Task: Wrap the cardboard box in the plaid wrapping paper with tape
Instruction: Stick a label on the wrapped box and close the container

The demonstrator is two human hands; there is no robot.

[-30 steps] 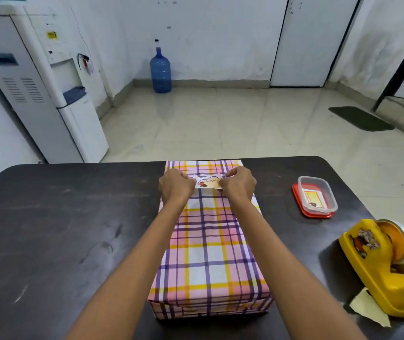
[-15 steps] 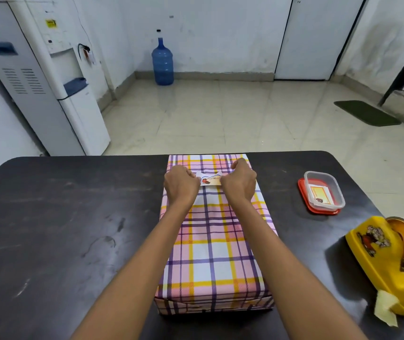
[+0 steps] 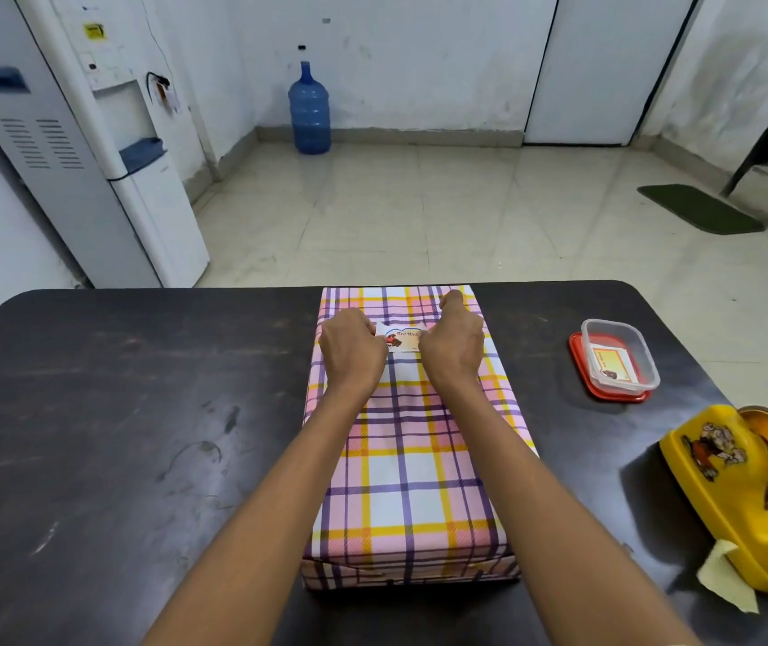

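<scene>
The box (image 3: pixel 410 482) lay on the table (image 3: pixel 139 412) right under our hands, all wrapped in pink plaid with yellow and purple lines. Its long side ran straight away from us. Our left hand (image 3: pixel 354 349) and right hand (image 3: pixel 452 347) sat side by side on its far end, both just as near. Fingers curled, each pinched one end of the label (image 3: pixel 403 340) between them. We think it needed pressing flat next.

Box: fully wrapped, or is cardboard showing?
Wrapped: plaid paper covers its top and near end; no cardboard shows. Far end: cannot tell.
</scene>
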